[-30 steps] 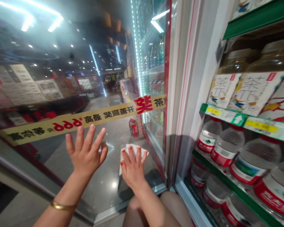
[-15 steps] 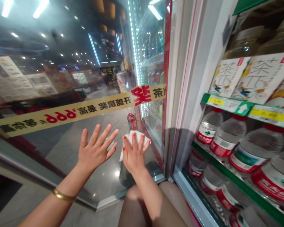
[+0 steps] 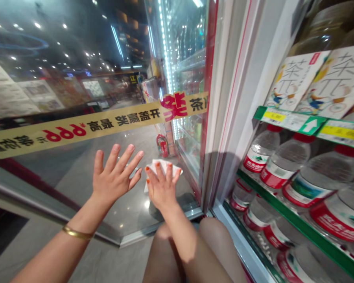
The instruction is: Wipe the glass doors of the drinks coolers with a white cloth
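Glass door (image 3: 61,70) carries a yellow strip (image 3: 91,127) across its middle. Left hand (image 3: 113,177), with a gold bangle (image 3: 76,232) at the wrist, is open against the glass, fingers spread, gripping nothing. Just beside it, right hand (image 3: 161,188) is likewise open, palm pressing a white cloth (image 3: 163,162) to the pane near the door's lower right corner. Water bottles (image 3: 286,161) stand on the shelves at right.
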Tool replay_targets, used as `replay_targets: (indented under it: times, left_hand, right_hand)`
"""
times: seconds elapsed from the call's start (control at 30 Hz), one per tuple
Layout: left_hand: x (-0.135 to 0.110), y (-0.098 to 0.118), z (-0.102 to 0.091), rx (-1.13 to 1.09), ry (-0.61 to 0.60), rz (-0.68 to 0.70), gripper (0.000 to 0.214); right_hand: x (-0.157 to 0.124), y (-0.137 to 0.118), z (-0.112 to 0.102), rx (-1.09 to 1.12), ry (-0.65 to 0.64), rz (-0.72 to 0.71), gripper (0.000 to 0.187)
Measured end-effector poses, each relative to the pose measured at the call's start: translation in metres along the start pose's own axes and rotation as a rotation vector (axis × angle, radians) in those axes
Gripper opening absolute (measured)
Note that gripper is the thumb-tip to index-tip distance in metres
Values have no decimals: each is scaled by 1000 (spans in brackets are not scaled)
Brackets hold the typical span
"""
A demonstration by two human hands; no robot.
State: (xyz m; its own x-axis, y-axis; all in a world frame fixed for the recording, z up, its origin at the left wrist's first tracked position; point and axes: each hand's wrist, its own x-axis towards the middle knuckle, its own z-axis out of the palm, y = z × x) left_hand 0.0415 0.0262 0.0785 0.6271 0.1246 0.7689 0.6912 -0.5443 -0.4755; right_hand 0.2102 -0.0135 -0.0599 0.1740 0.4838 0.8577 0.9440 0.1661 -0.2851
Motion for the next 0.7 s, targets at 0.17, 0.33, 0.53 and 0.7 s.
replay_targets:
  times: [0.17,0.33,0.53,0.7]
  left_hand:
    - [0,0,1,-137,-18,-33,65]
    - [-2,-2,4,-142,-19,-52,72]
    - [2,0,0,-55,-17,-21,75]
    - [12,6,-3,70,82,63,82]
  right_hand:
    - [19,46,-7,-3,164,468,68]
    - [-39,2,11,-14,150,504,71]
    - [22,25,-12,-74,28,84,63]
    - [3,43,-11,-143,205,195,74]
